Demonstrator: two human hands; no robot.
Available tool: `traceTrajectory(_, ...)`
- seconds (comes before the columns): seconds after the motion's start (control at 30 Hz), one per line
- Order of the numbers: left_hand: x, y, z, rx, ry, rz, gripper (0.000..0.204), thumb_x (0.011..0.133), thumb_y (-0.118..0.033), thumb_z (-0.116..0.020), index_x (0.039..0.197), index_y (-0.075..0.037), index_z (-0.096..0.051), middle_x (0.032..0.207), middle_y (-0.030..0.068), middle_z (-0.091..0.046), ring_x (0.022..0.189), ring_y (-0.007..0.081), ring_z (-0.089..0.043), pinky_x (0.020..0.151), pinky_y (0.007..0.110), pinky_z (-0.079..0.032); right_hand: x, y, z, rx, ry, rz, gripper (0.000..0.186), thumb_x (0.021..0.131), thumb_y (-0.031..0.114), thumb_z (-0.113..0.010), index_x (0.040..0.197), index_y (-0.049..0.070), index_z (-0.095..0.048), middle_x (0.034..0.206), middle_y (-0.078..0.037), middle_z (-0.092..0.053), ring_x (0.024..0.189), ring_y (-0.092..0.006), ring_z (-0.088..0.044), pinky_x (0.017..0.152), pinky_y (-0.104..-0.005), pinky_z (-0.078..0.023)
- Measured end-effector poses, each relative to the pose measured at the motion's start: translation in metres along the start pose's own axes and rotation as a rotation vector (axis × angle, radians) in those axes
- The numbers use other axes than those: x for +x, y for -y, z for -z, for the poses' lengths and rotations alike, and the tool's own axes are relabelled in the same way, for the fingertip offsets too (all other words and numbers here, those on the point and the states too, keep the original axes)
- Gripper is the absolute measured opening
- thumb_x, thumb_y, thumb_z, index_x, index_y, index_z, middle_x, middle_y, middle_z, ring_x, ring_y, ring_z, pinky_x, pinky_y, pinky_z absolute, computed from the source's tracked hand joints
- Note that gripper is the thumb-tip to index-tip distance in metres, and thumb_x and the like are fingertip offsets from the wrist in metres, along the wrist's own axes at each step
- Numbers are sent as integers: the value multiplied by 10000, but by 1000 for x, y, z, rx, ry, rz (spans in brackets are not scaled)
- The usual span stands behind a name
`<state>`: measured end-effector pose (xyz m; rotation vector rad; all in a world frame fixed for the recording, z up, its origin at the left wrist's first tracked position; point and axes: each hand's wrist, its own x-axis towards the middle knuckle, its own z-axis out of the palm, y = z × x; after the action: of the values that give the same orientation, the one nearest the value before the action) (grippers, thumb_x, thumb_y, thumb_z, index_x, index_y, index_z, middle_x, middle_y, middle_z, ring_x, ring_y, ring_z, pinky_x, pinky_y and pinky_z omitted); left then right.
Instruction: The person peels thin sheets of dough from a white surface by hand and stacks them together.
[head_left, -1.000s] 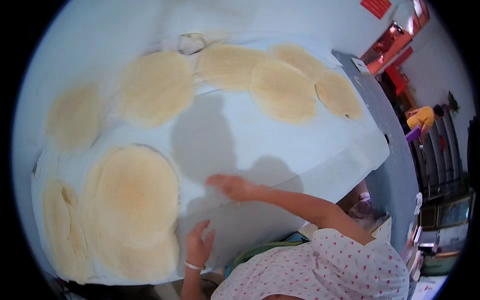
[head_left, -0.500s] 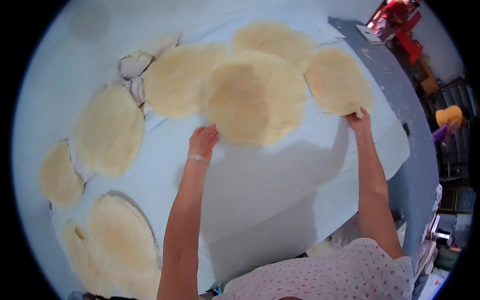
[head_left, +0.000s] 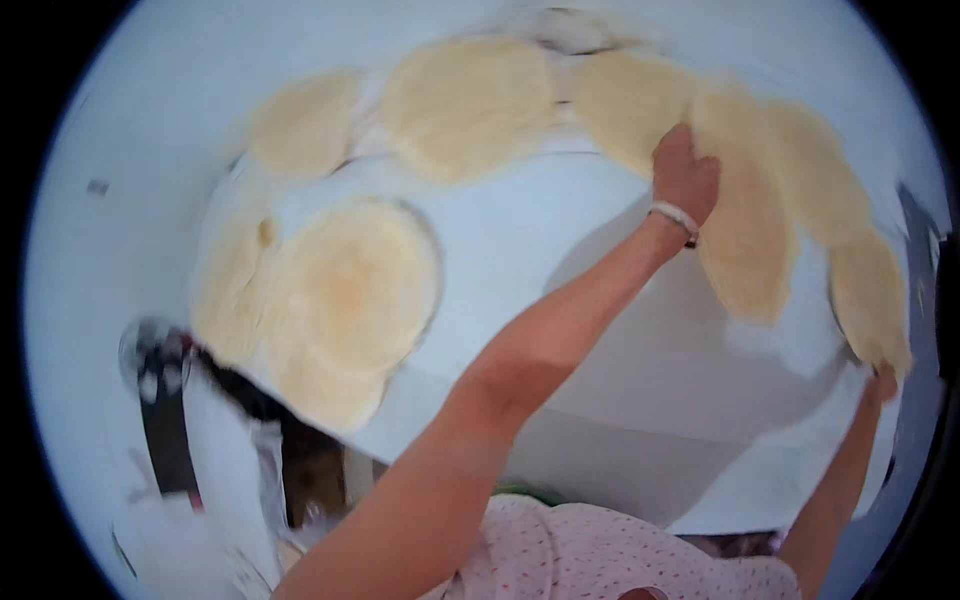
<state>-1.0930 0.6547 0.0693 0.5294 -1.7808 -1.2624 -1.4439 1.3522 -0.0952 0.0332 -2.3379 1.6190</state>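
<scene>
Several thin, round, pale flatbreads lie on a light cloth. My left hand, with a white bracelet at the wrist, is at the left edge of a large flatbread. Its fingers look curled but are blurred, so a grip on that edge cannot be made out. At the far right my right hand pinches the near edge of a smaller flatbread. Another flatbread lies just left of my left hand, partly covered by it. One more flatbread is partly overlapped by the large one.
The cloth covers a wide surface. Toward the back left lie two flatbreads. Nearer on the left is a stack of flatbreads, with a folded flatbread beside it. A dark strap-like object is at the lower left.
The view has swung left, so the flatbreads and both hands appear farther right. The stack on the left shows more fully. My right hand still holds the right flatbread's edge.
</scene>
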Motion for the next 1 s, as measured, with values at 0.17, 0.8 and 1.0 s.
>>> traceTrajectory(0.17, 43, -112, 310, 424, 110, 102, 242, 778, -138, -697, 960, 11, -640, 804, 30, -636, 683, 128, -600, 643, 273, -518, -38, 165, -71, -145, -181, 152, 406, 787, 122, -632, 1108, -114, -555, 1095, -176, -614, 937, -263, -615, 783, -362, -522)
traceTrajectory(0.8, -314, -7, 575, 780, 439, 54, 504, 777, -119, -648, 1252, -75, -486, 1185, 164, -550, 1062, 285, -554, 867, 369, -472, -490, 698, -405, 210, 763, 766, 96, 796, 11, -542, 852, 52, -476, 798, 49, -471, 782, -44, -438, 675, -211, -394)
traceTrajectory(1.0, -208, -19, 595, -538, -350, 466, 505, 831, -191, -691, 1271, -36, -499, 1222, 80, -561, 1122, 178, -535, 907, 328, -448, -586, 752, -443, 635, 1104, 402, 127, 780, -5, -578, 847, 79, -511, 792, -18, -588, 731, -77, -567, 658, -224, -457)
